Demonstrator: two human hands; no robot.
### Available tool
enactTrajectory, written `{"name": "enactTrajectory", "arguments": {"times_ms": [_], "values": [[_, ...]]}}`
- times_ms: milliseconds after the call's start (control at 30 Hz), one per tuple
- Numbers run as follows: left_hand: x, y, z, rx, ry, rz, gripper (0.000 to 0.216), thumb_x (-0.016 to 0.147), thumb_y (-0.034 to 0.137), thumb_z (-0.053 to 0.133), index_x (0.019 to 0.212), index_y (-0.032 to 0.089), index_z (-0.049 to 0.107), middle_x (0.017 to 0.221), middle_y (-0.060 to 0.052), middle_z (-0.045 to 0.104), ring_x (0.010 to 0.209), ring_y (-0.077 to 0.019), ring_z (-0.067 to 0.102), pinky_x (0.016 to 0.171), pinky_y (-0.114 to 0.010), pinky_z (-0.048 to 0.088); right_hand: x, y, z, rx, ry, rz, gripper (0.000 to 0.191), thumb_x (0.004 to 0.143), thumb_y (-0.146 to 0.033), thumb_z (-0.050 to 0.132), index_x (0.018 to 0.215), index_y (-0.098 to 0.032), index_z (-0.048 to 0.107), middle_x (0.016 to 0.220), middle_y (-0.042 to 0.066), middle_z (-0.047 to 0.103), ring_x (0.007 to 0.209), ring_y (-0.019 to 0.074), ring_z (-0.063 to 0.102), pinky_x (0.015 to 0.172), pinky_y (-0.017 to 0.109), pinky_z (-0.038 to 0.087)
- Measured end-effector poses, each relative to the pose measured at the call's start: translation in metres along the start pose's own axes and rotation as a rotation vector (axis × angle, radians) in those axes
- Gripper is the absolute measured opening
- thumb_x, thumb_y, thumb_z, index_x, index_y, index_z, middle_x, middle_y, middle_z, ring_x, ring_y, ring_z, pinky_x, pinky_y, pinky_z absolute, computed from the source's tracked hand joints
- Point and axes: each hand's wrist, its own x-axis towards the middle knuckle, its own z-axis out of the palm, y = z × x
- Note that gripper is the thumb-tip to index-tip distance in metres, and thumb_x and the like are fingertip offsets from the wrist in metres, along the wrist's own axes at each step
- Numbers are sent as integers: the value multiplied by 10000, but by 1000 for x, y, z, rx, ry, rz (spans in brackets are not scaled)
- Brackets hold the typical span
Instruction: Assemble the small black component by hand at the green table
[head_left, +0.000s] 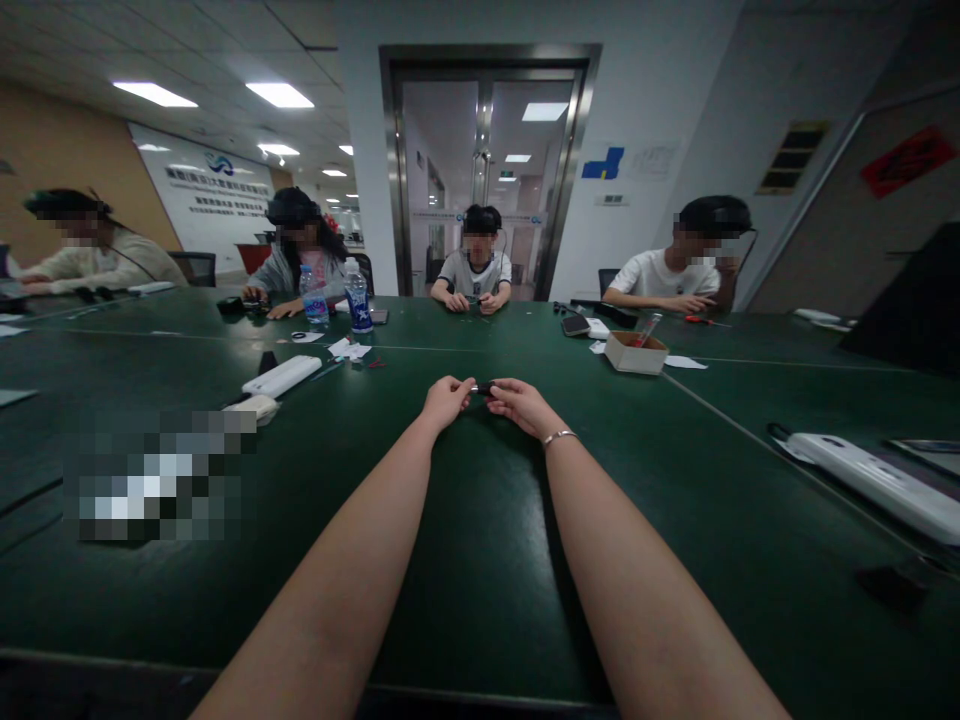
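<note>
Both arms reach out over the green table (480, 560). Between my hands is a small black stick-like object (484, 389) with a pale, shiny part towards its left end; its exact kind is too small to make out. My left hand (448, 403) pinches the left end between thumb and fingers. The thumb and fingers of my right hand (519, 404) close on the dark right end. The fingertips partly cover the object, which lies roughly level just above the tabletop.
White power strips lie left (283, 376) and right (874, 480). A small open box (636, 353) stands ahead right; two bottles, one a blue-labelled bottle (358, 298), stand ahead left. Several people sit around the table, including a person opposite (476, 265). A dark brush-like item (900, 582) lies near right.
</note>
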Motion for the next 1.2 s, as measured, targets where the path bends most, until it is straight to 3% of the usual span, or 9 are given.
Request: {"name": "enactTrajectory", "arguments": {"times_ms": [767,1200], "values": [[0,2,-4,139,-1,-4,514,819,614,379,647,162,554,556,-18,571,486,-115,507,500,-236,371,-1,0,-4,-11,-96,-13,225,754,-42,646,949,-141,592,747,48,672,584,94,641,583,194,549],[-4,7,-8,214,-45,-7,520,869,532,306,543,184,511,489,-15,542,458,-130,488,510,-251,351,-1,0,-6,-42,-157,-30,246,723,-63,676,939,-169,624,792,9,643,609,81,636,624,206,553]]}}
